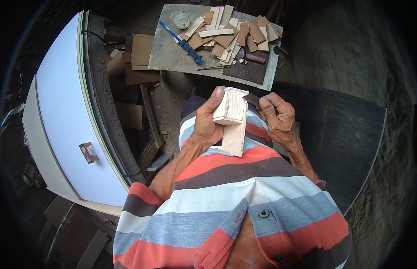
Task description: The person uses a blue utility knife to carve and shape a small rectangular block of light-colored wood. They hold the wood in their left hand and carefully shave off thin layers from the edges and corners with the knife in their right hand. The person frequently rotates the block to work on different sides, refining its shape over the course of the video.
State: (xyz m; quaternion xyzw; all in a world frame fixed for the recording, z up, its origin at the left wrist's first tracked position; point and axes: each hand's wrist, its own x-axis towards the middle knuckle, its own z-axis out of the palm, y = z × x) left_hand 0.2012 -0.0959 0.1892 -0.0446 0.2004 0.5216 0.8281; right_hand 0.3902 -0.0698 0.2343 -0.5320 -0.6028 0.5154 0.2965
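One small wooden box (230, 106), held over the striped shirt (217, 199). Left hand (207, 122) has thumb and fingers curled snugly round its left side; right hand (280, 119) pinches a dark flat blade (251, 99) right by its opposite edge. Looks light, stiff and dry, so probably not slippery. That thin panel (234, 139) sticking out could snap, I reckon, so grip the chunky sides.

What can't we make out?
Head view:
Left hand: most fingers hidden by the pale, box-shaped wooden piece.
Thin, flat, dark tool: gripped end covered by the right hand.
Flat brown and pale wood offcuts: lower ones buried under upper.
Red, white, grey, brown striped cloth shirt: cut by lower edge.
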